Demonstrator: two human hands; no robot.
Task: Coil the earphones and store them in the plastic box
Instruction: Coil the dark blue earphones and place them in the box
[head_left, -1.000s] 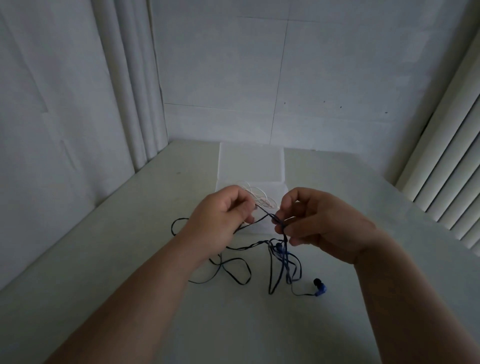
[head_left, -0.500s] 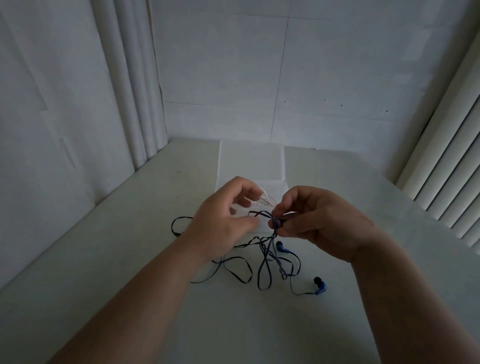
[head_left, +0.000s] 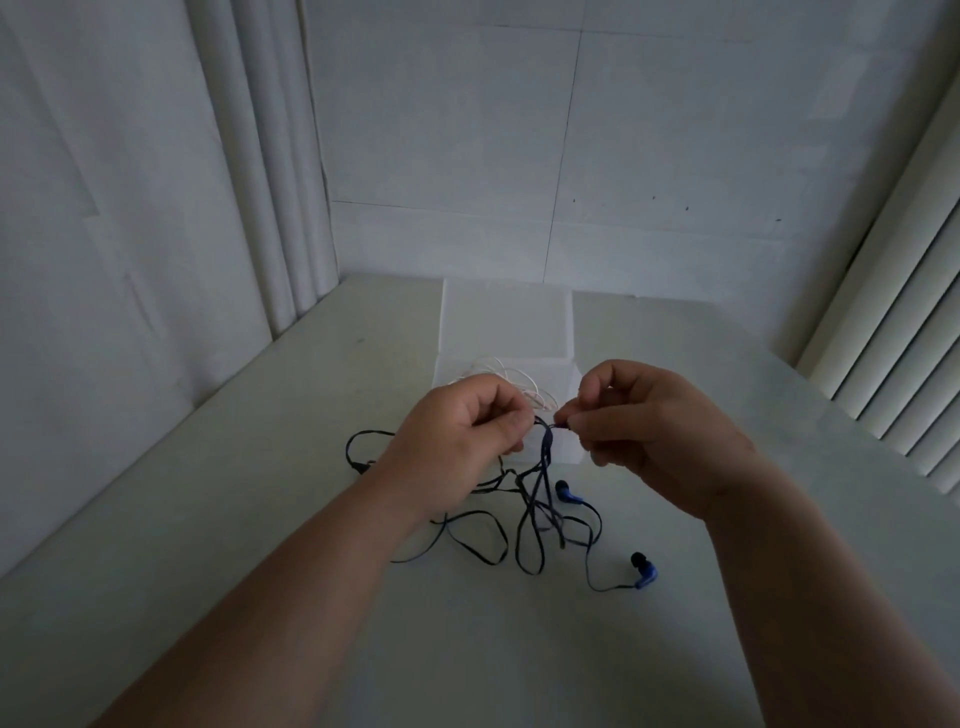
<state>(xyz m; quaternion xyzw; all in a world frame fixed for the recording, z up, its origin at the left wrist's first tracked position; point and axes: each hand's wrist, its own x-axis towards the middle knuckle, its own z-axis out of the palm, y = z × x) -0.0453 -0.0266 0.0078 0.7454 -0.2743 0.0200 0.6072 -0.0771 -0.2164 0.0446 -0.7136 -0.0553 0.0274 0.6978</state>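
Dark blue earphones (head_left: 535, 512) lie in a loose tangle on the pale table, one earbud (head_left: 644, 571) at the right and another (head_left: 567, 492) nearer the middle. My left hand (head_left: 457, 441) and my right hand (head_left: 649, 431) each pinch the cable a little above the table, with a short stretch of it held between them. Behind my hands stands the clear plastic box (head_left: 506, 325) with its lid folded back. A white cable (head_left: 514, 384) lies coiled inside it, partly hidden by my left hand.
The table (head_left: 260, 467) sits in a corner, with a white wall at the back, curtain folds at the left and window blinds (head_left: 898, 332) at the right.
My hands have drawn slightly apart and pulled the cable taut between them. The left hand's fingers have closed on the cable, and the hanging loops have shifted.
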